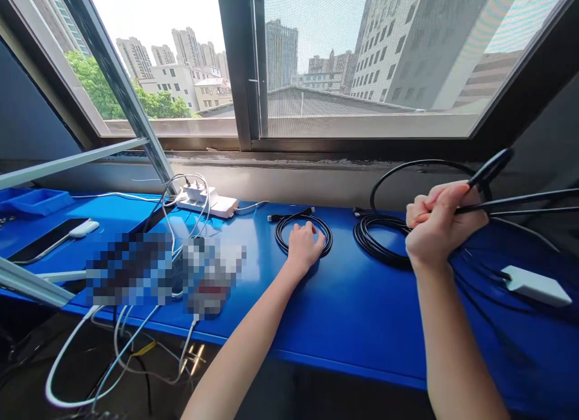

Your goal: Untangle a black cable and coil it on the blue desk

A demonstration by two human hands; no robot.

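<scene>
My right hand (436, 224) is raised above the blue table (353, 305) and clenched around a black cable (520, 198), whose strands run off to the right and loop up behind the fist. Under that hand a larger black cable coil (375, 242) lies flat on the table. My left hand (304, 245) rests palm down on a small coiled black cable (283, 230) near the table's middle, covering part of the coil.
A white power strip (208, 203) with plugs and white leads sits at the back left. A phone (45, 239) with a white adapter and a blue tray (34, 200) lie far left. A white box (536, 285) rests at the right. Window sill behind.
</scene>
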